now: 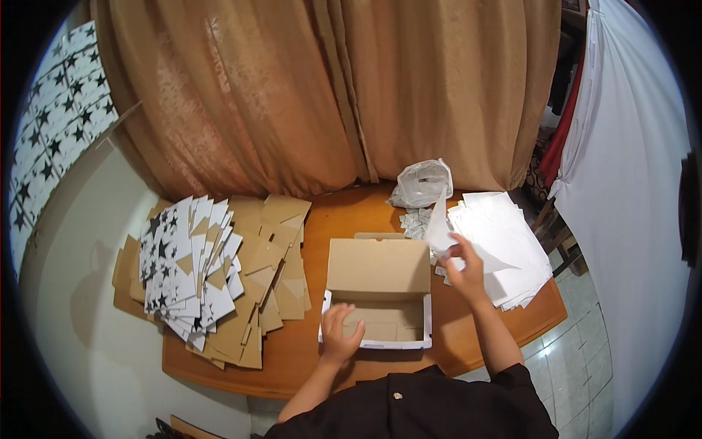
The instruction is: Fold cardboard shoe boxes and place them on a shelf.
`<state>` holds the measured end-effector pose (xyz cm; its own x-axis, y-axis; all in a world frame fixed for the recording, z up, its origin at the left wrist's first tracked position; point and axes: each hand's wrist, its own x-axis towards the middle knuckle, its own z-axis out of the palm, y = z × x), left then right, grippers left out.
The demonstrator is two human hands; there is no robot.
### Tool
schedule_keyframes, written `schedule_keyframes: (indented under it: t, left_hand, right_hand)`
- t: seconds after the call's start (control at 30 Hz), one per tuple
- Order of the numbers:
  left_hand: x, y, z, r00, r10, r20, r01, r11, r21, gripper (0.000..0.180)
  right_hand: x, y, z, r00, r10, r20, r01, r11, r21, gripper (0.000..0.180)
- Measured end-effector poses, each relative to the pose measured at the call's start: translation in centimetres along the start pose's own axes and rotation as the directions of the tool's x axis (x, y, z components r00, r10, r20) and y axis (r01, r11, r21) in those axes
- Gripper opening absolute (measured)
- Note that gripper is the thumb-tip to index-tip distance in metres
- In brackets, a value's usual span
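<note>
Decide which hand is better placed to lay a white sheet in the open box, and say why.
Probably the right hand: it grips a lifted white sheet by the paper stack, near the open box. The left hand, at the box's left side, shows no paper.

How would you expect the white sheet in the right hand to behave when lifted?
The white sheet is probably floppy, as it already bends around the right hand. It is likely light for its size, since it looks thin and is pinched by the fingers. It may crease easily, given that thinness.
</note>
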<state>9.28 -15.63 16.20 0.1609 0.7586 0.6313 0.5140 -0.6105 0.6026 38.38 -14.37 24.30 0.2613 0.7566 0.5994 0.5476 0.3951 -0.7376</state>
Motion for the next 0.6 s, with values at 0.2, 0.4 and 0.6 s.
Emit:
schedule_keyframes:
  t: [0.2,0.4,0.6]
  left_hand:
    - [6.9,1.6,-0.4,0.951,-0.096,0.294,0.213,0.892,-0.399,0.122]
    - [5.9,1.5,-2.1,0.972,0.000,0.234,0.103,0.898,-0.428,0.132]
    - [3.9,3.1,-4.5,0.677,-0.629,0.382,0.658,0.286,-0.697,0.101]
  right_hand:
    - [-3.9,-10.2,1.2,0.767,-0.429,0.477,0.459,0.886,0.059,0.039]
    - [-7.0,-10.9,1.1,0.816,-0.509,0.274,0.480,0.861,0.169,0.030]
    - [-6.6,-11.0,0.9,0.975,0.138,-0.175,-0.050,0.899,0.434,0.021]
